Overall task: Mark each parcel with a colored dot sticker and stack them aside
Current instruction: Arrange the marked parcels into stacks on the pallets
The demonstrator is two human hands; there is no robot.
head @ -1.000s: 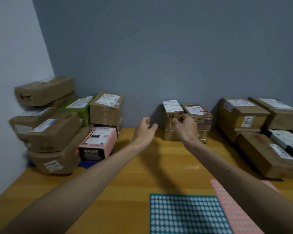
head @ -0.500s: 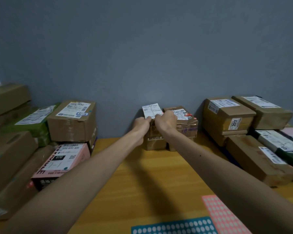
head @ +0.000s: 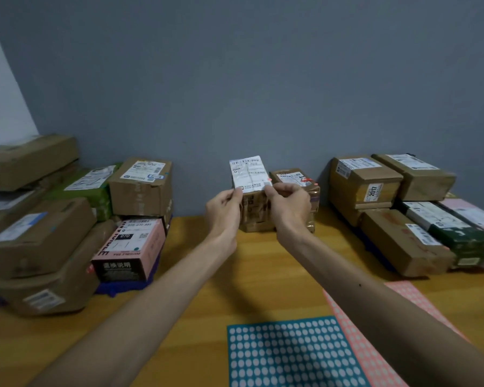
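A small brown taped parcel (head: 254, 212) with a white shipping label (head: 249, 171) on top stands at the back middle of the wooden table (head: 252, 269), against the grey wall. My left hand (head: 224, 208) grips its left side and my right hand (head: 289, 206) grips its right side, thumbs at the label's near edge. A second small brown parcel (head: 295, 178) stands right beside it, partly behind my right hand. A teal dot-sticker sheet (head: 291, 356) and a pink dot-sticker sheet (head: 375, 361) lie near the front edge.
Piled at the left are brown boxes (head: 37, 236), a green box (head: 87, 188) and a pink-and-black box (head: 129, 250). At the right lie more brown boxes (head: 366, 185), a long brown box (head: 403, 241), a dark green box (head: 458, 236) and a pink parcel (head: 475, 213).
Both hands reached forward and closed on the sides of the small labelled parcel. The camera view swung right, then back left and down a little.
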